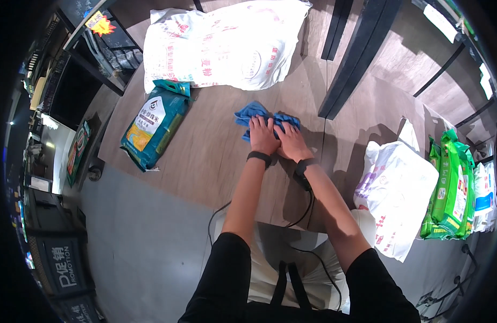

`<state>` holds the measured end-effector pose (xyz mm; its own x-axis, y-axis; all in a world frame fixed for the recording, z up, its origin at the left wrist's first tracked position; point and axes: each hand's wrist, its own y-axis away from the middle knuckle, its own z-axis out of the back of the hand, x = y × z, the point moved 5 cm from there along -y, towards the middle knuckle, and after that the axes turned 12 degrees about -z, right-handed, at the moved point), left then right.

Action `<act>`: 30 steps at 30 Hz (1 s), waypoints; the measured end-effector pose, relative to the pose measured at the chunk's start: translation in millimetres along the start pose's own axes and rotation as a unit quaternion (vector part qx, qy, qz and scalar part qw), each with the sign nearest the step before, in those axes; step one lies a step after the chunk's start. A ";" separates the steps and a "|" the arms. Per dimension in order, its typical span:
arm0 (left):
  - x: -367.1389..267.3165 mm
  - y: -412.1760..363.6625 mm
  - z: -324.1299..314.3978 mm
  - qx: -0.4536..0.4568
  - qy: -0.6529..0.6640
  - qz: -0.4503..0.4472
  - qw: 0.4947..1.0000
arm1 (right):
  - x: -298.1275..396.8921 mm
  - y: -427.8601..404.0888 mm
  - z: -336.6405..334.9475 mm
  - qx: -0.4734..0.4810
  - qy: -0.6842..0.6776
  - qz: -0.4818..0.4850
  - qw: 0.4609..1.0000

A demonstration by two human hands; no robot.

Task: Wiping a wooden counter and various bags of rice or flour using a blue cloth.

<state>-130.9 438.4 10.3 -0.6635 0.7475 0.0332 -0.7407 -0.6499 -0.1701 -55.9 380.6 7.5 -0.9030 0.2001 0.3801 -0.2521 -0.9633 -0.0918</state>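
Observation:
A crumpled blue cloth [250,110] lies on the wood-look platform [216,149] in front of me. My left hand [264,136] is on its left part, fingers pointing away from me. Beside it, my right hand [292,142] holds the right part of the cloth, with the two hands touching near the thumbs. Both palms face down, and part of the cloth is hidden under them. Each wrist wears a black band, and a cable runs from the one on the right.
A large white printed sack [224,48] lies at the back. A teal rice bag [155,125] lies at left. Right of me are another white sack [395,194] and green bags [452,189]. A black metal post [357,60] rises at back right.

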 end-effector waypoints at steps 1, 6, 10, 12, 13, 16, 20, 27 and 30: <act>-1.3 10.2 2.3 -0.003 0.000 0.001 1.000 | 4.6 10.6 1.3 -0.001 0.002 0.002 1.000; -17.3 65.1 12.8 -0.003 0.031 -0.048 0.998 | 20.2 62.6 -3.0 0.004 0.004 0.036 0.999; -21.1 111.4 20.8 0.014 0.052 -0.087 0.995 | 41.6 104.1 -0.5 0.012 0.005 0.075 0.997; -27.3 135.5 32.1 0.037 0.064 -0.118 0.990 | 56.2 127.0 4.4 0.039 0.030 0.084 0.995; -27.6 149.0 36.0 0.042 0.063 -0.113 0.991 | 63.3 140.6 6.8 0.043 0.027 0.088 0.995; -35.2 178.5 48.7 0.073 0.063 -0.171 0.980 | 71.5 169.2 5.4 0.044 0.072 0.100 0.991; -43.2 209.1 63.5 0.142 0.102 -0.174 0.969 | 77.8 201.0 2.4 0.003 0.016 0.139 0.990; -29.0 215.8 45.4 0.090 0.107 -0.196 0.971 | 80.8 184.9 7.0 0.088 -0.017 0.129 0.988; -9.0 195.6 35.9 0.051 0.112 -0.168 0.978 | 75.6 156.0 -1.3 0.113 -0.035 0.110 0.987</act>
<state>-273.7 299.6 12.1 -0.3492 0.9254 -0.1473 -0.9274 -0.3638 -0.0871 -163.9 245.6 20.7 -0.8988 -0.0232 0.4377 0.0381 -0.9990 0.0252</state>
